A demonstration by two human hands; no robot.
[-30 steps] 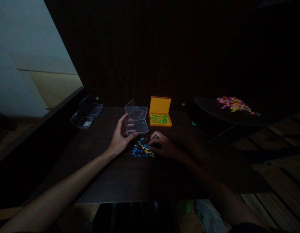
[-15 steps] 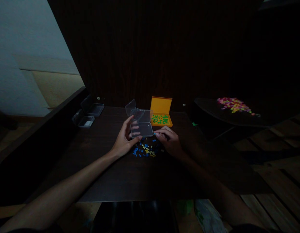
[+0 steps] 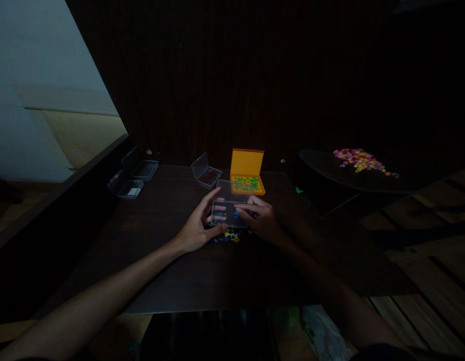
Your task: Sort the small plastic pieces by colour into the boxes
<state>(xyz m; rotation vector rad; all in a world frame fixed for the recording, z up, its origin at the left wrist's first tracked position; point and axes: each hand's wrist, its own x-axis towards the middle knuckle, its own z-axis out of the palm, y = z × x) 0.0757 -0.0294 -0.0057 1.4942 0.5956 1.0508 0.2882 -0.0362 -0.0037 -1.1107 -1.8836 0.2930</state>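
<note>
My left hand (image 3: pixel 197 228) grips the left side of a clear plastic box (image 3: pixel 228 220) with its lid raised, thumb in front and fingers behind. The box is tilted above a small pile of blue and pale yellow pieces (image 3: pixel 231 236) on the table, and some show through it. My right hand (image 3: pixel 260 215) reaches over the box's right side, fingers pinched. A small blue piece (image 3: pixel 236 214) shows at its fingertips. Behind the box stands an open orange box (image 3: pixel 247 161) holding green pieces (image 3: pixel 255 180).
Another open clear box (image 3: pixel 209 176) with dark reddish pieces sits behind my left hand. Two open clear cases (image 3: pixel 146 169) lie at the table's back left. On a dark surface to the right is a heap of pink and yellow bits (image 3: pixel 360 160). The dark table (image 3: pixel 172 281) extends toward me.
My left hand has brought the clear box rightward and slightly nearer, over the pile, uncovering the box of reddish pieces. My right hand has moved from beside the box to over it.
</note>
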